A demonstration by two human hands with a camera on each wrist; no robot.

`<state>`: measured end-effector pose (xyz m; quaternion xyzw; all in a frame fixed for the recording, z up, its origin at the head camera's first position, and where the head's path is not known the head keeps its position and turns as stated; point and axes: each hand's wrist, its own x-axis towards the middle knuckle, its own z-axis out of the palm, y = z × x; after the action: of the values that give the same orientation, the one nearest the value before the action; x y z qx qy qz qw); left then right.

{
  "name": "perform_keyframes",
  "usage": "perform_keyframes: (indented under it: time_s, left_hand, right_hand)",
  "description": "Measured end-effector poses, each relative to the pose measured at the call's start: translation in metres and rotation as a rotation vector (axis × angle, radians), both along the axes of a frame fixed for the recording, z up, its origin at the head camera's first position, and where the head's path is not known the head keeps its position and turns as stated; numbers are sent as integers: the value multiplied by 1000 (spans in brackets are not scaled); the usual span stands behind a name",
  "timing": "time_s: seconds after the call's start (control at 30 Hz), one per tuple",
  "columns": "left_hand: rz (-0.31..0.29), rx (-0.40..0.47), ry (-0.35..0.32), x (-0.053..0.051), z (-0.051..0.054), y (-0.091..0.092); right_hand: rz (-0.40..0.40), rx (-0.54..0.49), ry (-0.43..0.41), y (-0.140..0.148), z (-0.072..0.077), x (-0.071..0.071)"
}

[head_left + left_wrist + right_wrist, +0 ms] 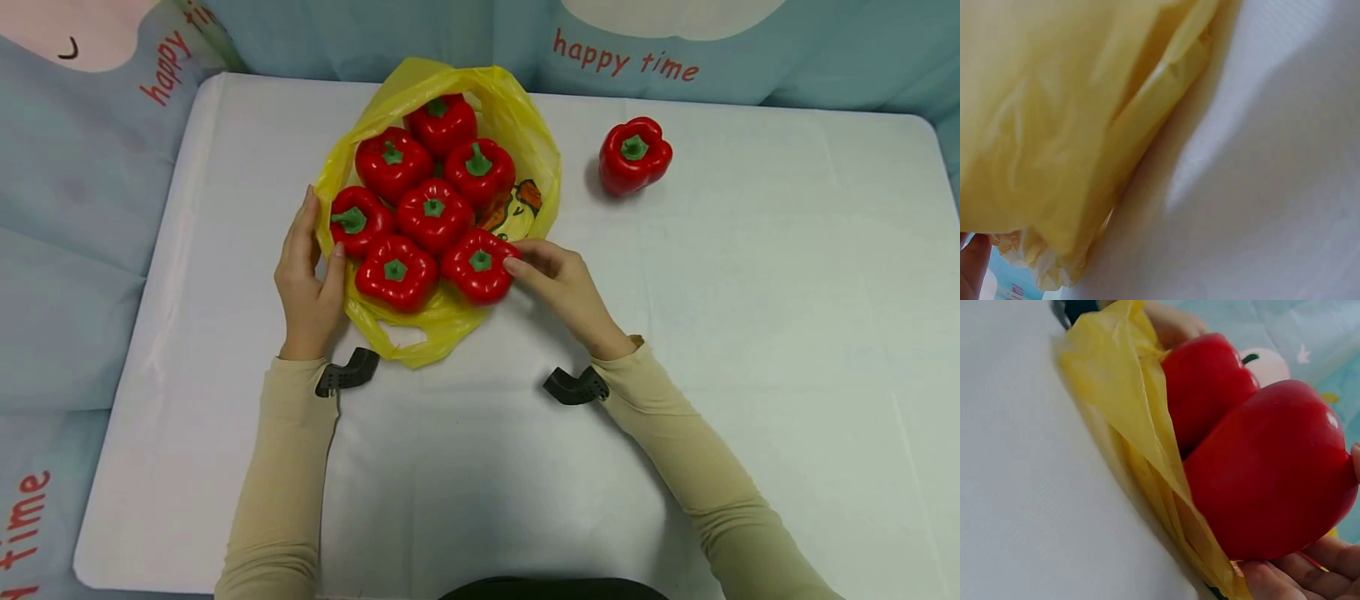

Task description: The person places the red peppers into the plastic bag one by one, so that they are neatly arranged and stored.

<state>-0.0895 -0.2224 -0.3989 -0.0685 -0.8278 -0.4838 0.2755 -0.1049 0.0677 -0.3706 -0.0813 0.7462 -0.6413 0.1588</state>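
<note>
A yellow plastic bag (521, 108) lies open on the table, with several red bell peppers (433, 215) with green stems inside. At the bag's left rim my left hand (311, 283) holds the plastic, fingers outside and thumb near the rim. In the left wrist view the bag's side (1041, 137) fills much of the picture and hides most of that hand. My right hand (564, 283) grips the front right bell pepper (480, 279) between thumb and fingers. The right wrist view shows this pepper (1272, 475) close up, beside another pepper and the bag's edge.
One more red bell pepper (633, 158) stands alone on the white table (750, 333), right of the bag. A blue curtain (480, 42) with red lettering hangs behind the table and along its left side.
</note>
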Motion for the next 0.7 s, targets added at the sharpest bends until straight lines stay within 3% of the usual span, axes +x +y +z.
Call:
perform_keyframes:
  time_s: [0.17,0.43,0.6,0.7]
  left_hand:
    - [-1,2,-4,-1,-1,-1]
    - [3,1,-7,0,0,-1]
    - [-4,9,-11,0,0,-1]
    - [-6,8,-9,0,0,-1]
  right_hand:
    - [21,92,2,0,0,-1]
    - [6,130,52,2,0,-1]
    - [-43,81,76,7,1,-1]
    - [-97,-15,57,11,2,-3]
